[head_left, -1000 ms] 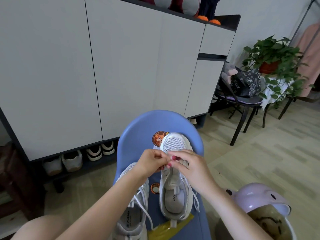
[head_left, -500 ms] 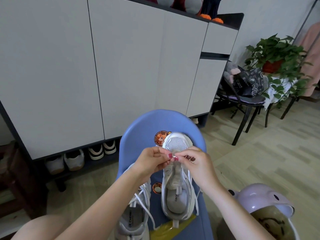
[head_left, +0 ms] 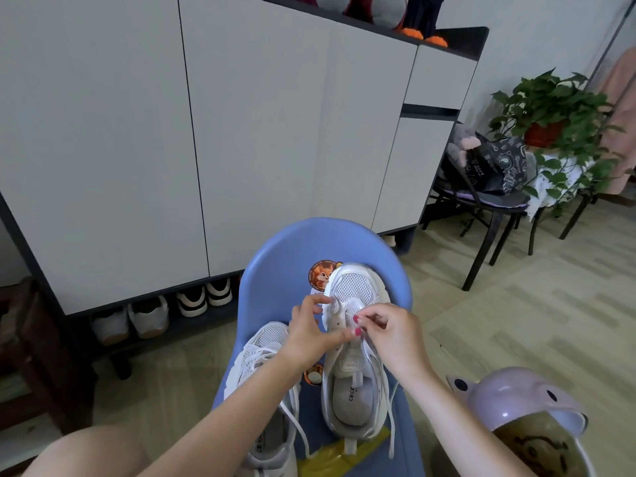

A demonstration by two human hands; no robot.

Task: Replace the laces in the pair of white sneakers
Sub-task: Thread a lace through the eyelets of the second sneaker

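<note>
Hands had parted slightly | right hand pinched the lace at low eyelets | left hand open, steadying the right sneaker | both sneakers on blue chair for reach.

Two white sneakers stand side by side on a blue chair seat, toes pointing away from the wearer of the camera. The right sneaker sits farther forward, its mesh toe box close to the chair back, its grey insole showing print and its tongue laid back; its upper eyelets are bare, and a loose white lace trails down its right side over the heel end. The left sneaker lies nearer and lower, partly hidden behind a forearm, laced across the front, with white lace ends hanging loose over its opening.
</note>
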